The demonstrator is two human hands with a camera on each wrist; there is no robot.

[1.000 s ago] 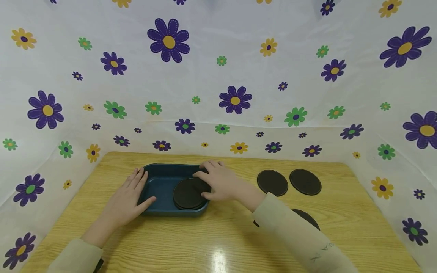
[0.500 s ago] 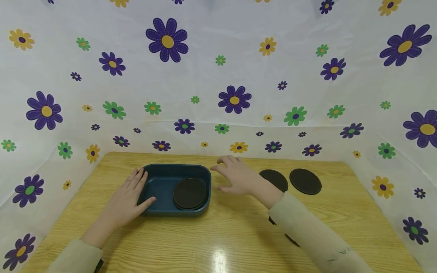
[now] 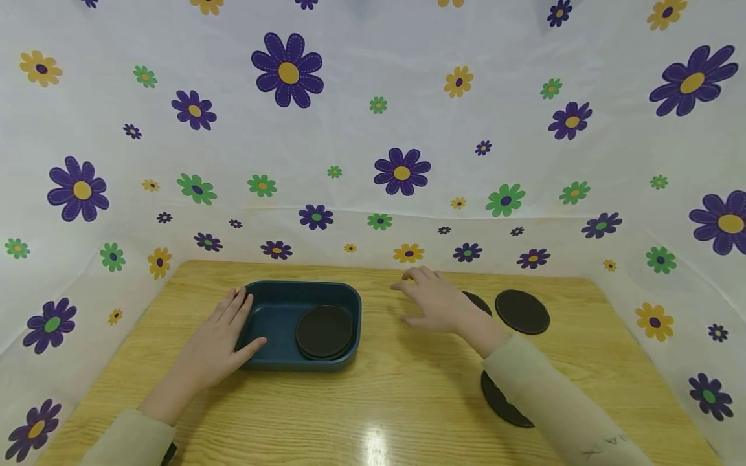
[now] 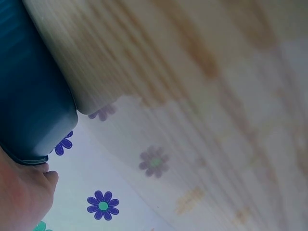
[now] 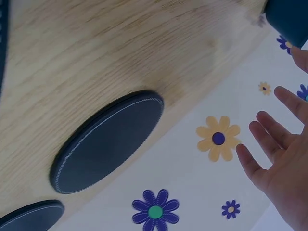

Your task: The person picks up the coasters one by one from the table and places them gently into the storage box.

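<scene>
A dark blue rectangular tray [image 3: 271, 366] sits at the left of the table. My left hand [image 3: 206, 343] rests along its left rim with straight fingers, the thumb over the near side. Inside the tray, toward its right end, lies a small stack of round black coasters [image 3: 324, 331]. Over the table between the tray and the loose coasters, my right hand [image 3: 437, 303] holds nothing, its fingers spread. Behind that hand lies a partly hidden black coaster [image 3: 479, 301]; the right wrist view shows the stitched edge of a coaster [image 5: 108, 142].
Another black coaster [image 3: 522, 312] lies at the back right of the wooden table [image 3: 326, 421]. Nearer, one more coaster [image 3: 501, 401] is partly covered by my right sleeve [image 3: 548, 388]. A white cloth with printed flowers [image 3: 350, 129] hangs around the back and sides.
My right hand has let go at the tray's coaster stack and moved right, out of the tray, over the table. My left hand has stayed on the tray's rim.
</scene>
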